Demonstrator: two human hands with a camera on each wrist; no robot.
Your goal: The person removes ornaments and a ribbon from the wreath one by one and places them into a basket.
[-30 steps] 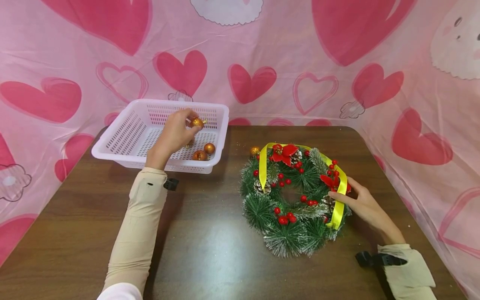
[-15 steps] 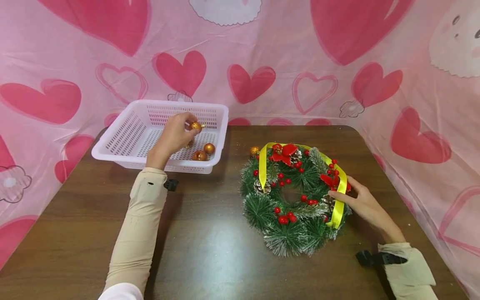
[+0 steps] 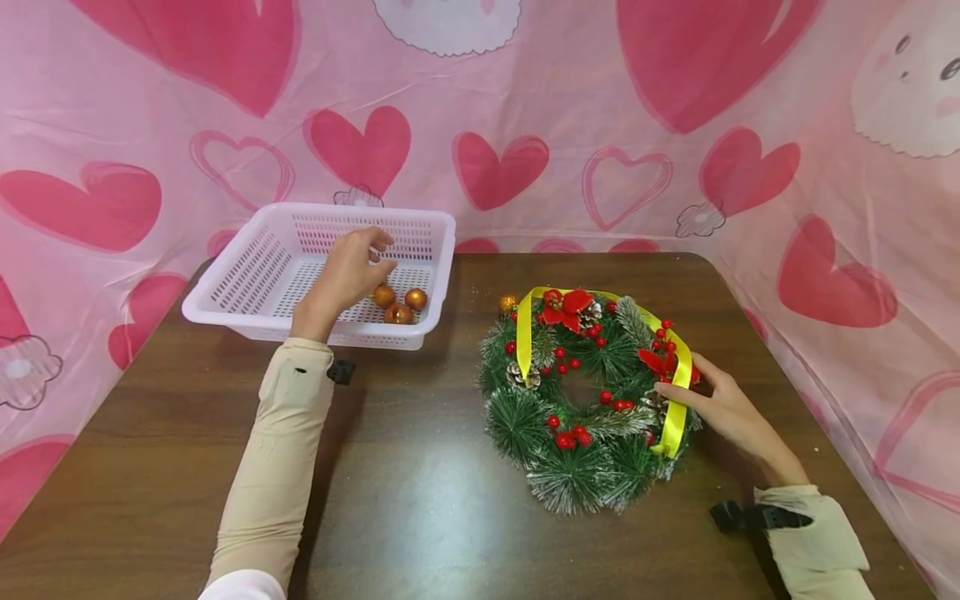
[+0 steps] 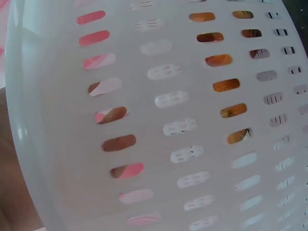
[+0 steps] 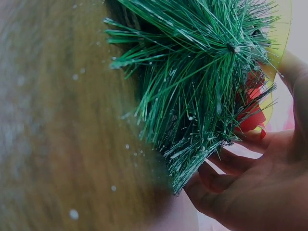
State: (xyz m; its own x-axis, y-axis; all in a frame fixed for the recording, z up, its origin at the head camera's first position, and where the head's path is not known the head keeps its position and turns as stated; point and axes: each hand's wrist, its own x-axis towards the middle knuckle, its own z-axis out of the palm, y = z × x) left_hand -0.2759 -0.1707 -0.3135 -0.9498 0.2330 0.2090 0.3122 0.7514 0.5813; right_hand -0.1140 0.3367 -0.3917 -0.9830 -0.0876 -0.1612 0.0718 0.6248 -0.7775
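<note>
Inside the white slotted basket [image 3: 375,337], my left hand [image 3: 348,271] is raised above several orange-gold Christmas baubles [image 3: 416,299], its fingers apart with nothing between them. The left wrist view shows mostly the basket's wall [image 4: 57,120], with orange showing through some slots. On the table's right side lies a green Christmas wreath [image 3: 573,471] with red berries, red flowers, pinecones and a yellow ribbon [image 3: 675,421]. My right hand [image 3: 738,417] grips the wreath's right edge, thumb over the top; in the right wrist view its fingers [image 5: 216,180] curl around the outer side.
A glittery gold bauble [image 3: 508,302] sits on the brown wooden table [image 3: 405,467], right behind the wreath's upper left edge. Behind the table hangs a pink cloth [image 3: 562,100] with hearts, close to the basket's far side.
My left hand has let go of the glittery bauble it pinched, and that bauble now lies in the basket beside the others. My right hand and the wreath have stayed put.
</note>
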